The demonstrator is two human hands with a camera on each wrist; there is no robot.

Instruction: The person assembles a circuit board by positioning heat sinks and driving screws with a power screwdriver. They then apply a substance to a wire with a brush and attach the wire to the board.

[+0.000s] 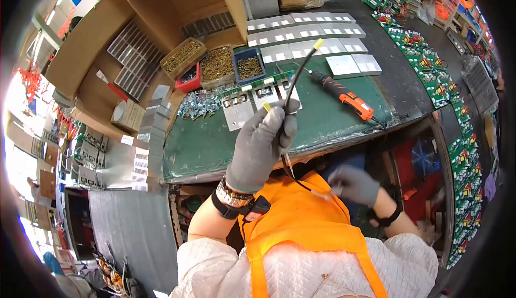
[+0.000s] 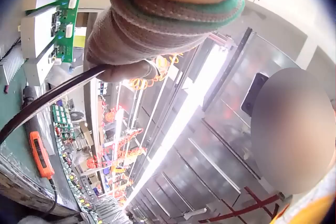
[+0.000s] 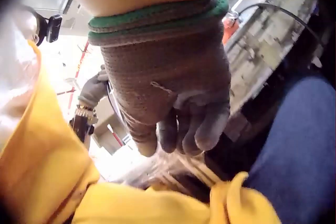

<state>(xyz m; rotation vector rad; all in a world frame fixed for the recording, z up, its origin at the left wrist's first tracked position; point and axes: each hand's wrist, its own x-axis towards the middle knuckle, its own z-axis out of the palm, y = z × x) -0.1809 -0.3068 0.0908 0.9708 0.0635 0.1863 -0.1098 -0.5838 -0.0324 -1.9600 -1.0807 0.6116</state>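
My gloved left hand [image 1: 258, 147] is raised over the front of the green work mat and grips a black cable [image 1: 295, 80]. One end of the cable, with a yellow tip [image 1: 318, 44], sticks up above the fingers; a second yellow tip [image 1: 266, 106] shows at the thumb. Dark and pale strands hang below this hand toward the apron. In the left wrist view the cable [image 2: 50, 95] curves out from under the glove. My gloved right hand [image 1: 355, 185], blurred, is low by the apron near the strands' lower end. Its fingers [image 3: 210, 129] hang loosely, with blurred pale streaks below.
On the mat [image 1: 199, 147] are a circuit board with metal plates [image 1: 239, 116], a pile of screws [image 1: 199, 104] and an orange-black electric screwdriver [image 1: 344, 96]. Screw bins [image 1: 217, 64] and rows of metal plates [image 1: 306, 32] stand behind. Green circuit boards [image 1: 416, 56] line the right side.
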